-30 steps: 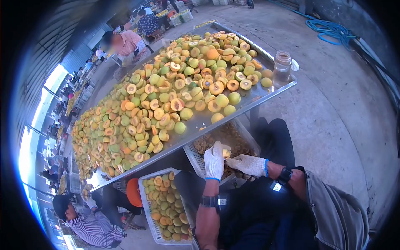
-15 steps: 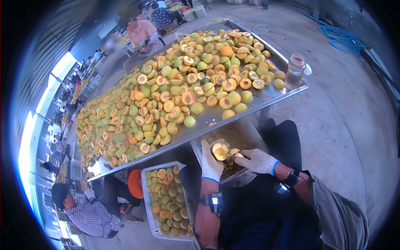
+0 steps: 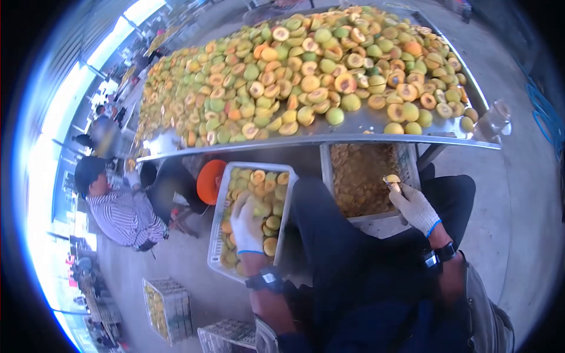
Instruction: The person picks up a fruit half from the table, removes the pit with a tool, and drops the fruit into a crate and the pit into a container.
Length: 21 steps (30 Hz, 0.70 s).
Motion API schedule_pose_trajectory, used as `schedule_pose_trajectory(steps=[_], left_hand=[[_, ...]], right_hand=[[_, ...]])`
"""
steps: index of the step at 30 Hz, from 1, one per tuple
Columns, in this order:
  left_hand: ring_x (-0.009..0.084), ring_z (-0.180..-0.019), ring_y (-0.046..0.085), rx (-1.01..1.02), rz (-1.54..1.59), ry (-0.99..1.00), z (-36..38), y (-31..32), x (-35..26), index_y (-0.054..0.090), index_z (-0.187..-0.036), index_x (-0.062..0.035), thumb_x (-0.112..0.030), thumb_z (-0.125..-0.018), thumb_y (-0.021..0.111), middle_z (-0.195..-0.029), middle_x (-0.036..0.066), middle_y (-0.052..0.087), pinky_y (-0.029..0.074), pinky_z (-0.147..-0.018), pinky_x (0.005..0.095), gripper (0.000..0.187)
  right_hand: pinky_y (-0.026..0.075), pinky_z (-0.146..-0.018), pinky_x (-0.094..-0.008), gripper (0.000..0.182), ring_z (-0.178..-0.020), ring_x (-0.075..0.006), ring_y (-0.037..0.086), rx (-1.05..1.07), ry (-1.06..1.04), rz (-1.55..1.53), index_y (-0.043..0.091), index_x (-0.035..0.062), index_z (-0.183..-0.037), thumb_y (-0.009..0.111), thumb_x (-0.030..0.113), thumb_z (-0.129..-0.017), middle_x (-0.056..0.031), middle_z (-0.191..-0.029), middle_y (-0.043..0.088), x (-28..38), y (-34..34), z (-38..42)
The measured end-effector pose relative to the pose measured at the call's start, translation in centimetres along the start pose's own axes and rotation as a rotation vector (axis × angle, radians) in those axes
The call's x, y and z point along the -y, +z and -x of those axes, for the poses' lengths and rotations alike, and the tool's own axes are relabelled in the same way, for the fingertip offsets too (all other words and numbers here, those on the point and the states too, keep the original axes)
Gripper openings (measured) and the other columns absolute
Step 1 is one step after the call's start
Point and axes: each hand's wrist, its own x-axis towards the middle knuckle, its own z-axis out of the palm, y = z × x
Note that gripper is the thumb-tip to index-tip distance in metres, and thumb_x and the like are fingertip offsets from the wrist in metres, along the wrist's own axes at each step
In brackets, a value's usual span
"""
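My left hand [image 3: 248, 225], in a white knit glove, is over a white plastic crate [image 3: 215, 250] filled with yellow-green peach halves [image 3: 272, 222]. Its fingers look spread among the fruit, slightly blurred. My right hand [image 3: 416, 210], gloved the same way, grips a small metal-tipped hand tool [image 3: 388, 185] with a piece of yellow fruit [image 3: 392, 177] at its tip. Below that hand is a pale bin [image 3: 327, 170] of brown scraps [image 3: 362, 182], between my knees under the table edge.
A metal table [image 3: 376, 119] heaped with cut peaches [image 3: 318, 70] spans the front, a clear jar [image 3: 493, 119] at its right corner. A person in a striped shirt [image 3: 126, 215] sits at left near an orange bucket [image 3: 210, 181]. More crates [image 3: 176, 309] stand on the floor.
My left hand has moved from over the scrap bin to the crate at left and no longer shows the peach half. My right hand keeps the tool. The view has turned left and down.
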Motion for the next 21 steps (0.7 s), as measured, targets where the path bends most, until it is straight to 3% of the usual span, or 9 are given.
schedule_pose_trajectory(steps=[2, 4, 5, 7, 9, 11, 14, 18, 21], left_hand=[[0.0191, -0.099, 0.065, -0.075, -0.207, 0.039, 1.4, -5.8, 0.8, 0.067, -0.126, 0.0048, -0.016, -0.099, 0.063, -0.124, 0.01, 0.064, 0.056, -0.08, 0.0329, 0.034], [0.0161, -0.095, 0.063, -0.178, -0.653, 0.059, 2.5, -11.1, 4.0, 0.066, -0.128, 0.0033, -0.015, -0.097, 0.066, -0.119, 0.007, 0.065, 0.055, -0.078, 0.0305, 0.036], [0.0161, -0.095, 0.063, -0.19, -0.658, 0.056, 2.8, -11.7, 4.2, 0.066, -0.128, 0.0033, -0.015, -0.097, 0.066, -0.119, 0.007, 0.065, 0.055, -0.078, 0.0305, 0.036], [0.0155, -0.093, 0.062, -0.473, -0.367, -0.24, 3.4, -12.1, 4.1, 0.067, -0.128, 0.0037, -0.014, -0.095, 0.068, -0.112, 0.007, 0.066, 0.054, -0.075, 0.0284, 0.037], [0.0174, -0.092, 0.061, -0.504, -0.438, -0.209, 3.8, -12.5, 4.6, 0.067, -0.126, 0.0049, -0.012, -0.092, 0.071, -0.107, 0.008, 0.066, 0.054, -0.078, 0.0307, 0.038], [0.0192, -0.094, 0.062, -0.515, -0.735, 0.024, 3.6, -13.9, 6.6, 0.067, -0.126, 0.0051, -0.012, -0.091, 0.072, -0.107, 0.009, 0.066, 0.053, -0.084, 0.0323, 0.038], [0.0242, -0.099, 0.064, -0.658, -0.863, -0.001, 2.8, -15.9, 8.4, 0.067, -0.126, 0.0045, -0.013, -0.089, 0.076, -0.11, 0.011, 0.068, 0.052, -0.091, 0.0366, 0.042], [0.0322, -0.105, 0.065, -0.569, -0.654, -0.115, 1.0, -12.9, 8.6, 0.067, -0.126, 0.0037, -0.018, -0.087, 0.079, -0.116, 0.018, 0.069, 0.051, -0.095, 0.041, 0.047], [0.0391, -0.111, 0.065, -0.507, -0.76, 0.044, -0.8, -11.7, 13.8, 0.064, -0.129, 0.0033, -0.021, -0.084, 0.082, -0.123, 0.025, 0.067, 0.05, -0.1, 0.0454, 0.054]], right_hand=[[0.047, -0.053, -0.0333, 0.036, -0.055, -0.0133, 0.058, -0.036, -0.063, 0.138, 0.066, 0.0002, -0.108, 0.058, 0.034, -0.103, -0.0047, -0.069, 0.058, -1.0, 0.1, -0.9], [0.047, -0.054, -0.0346, 0.035, -0.056, -0.0148, 0.059, -0.026, -0.052, 0.102, 0.065, -0.0007, -0.107, 0.058, 0.034, -0.102, -0.0062, -0.069, 0.058, -1.2, 0.4, -1.1], [0.047, -0.055, -0.0358, 0.035, -0.057, -0.0162, 0.059, -0.03, -0.034, 0.062, 0.065, -0.0016, -0.107, 0.058, 0.033, -0.102, -0.0077, -0.069, 0.059, -1.1, 0.7, -1.2], [0.048, -0.056, -0.0364, 0.035, -0.058, -0.0168, 0.06, -0.017, 0.007, 0.068, 0.065, -0.002, -0.107, 0.059, 0.032, -0.101, -0.0083, -0.068, 0.059, -0.3, 1.1, -1.3], [0.048, -0.055, -0.036, 0.034, -0.057, -0.016, 0.06, -0.059, -0.042, 0.123, 0.065, -0.0018, -0.107, 0.059, 0.031, -0.101, -0.0072, -0.067, 0.059, -0.9, 1.2, -1.6], [0.046, -0.052, -0.0349, 0.032, -0.055, -0.0144, 0.058, -0.072, -0.078, 0.169, 0.065, -0.0012, -0.109, 0.059, 0.03, -0.101, -0.0053, -0.066, 0.057, -0.9, 1.3, -1.6], [0.041, -0.043, -0.029, 0.026, -0.044, -0.009, 0.05, -0.078, -0.054, 0.044, 0.059, -0.0005, -0.103, 0.054, 0.024, -0.106, 0.0001, -0.063, 0.053, -0.3, 1.4, -1.1], [0.041, -0.043, -0.0282, 0.027, -0.044, -0.0088, 0.05, -0.103, -0.041, 0.006, 0.059, 0.0009, -0.102, 0.052, 0.026, -0.107, 0.0006, -0.063, 0.052, -1.0, 2.1, -1.5], [0.041, -0.043, -0.0276, 0.027, -0.045, -0.0085, 0.05, -0.098, -0.075, 0.107, 0.059, 0.0019, -0.101, 0.052, 0.027, -0.108, 0.0008, -0.064, 0.052, -0.2, 2.9, -1.2]])
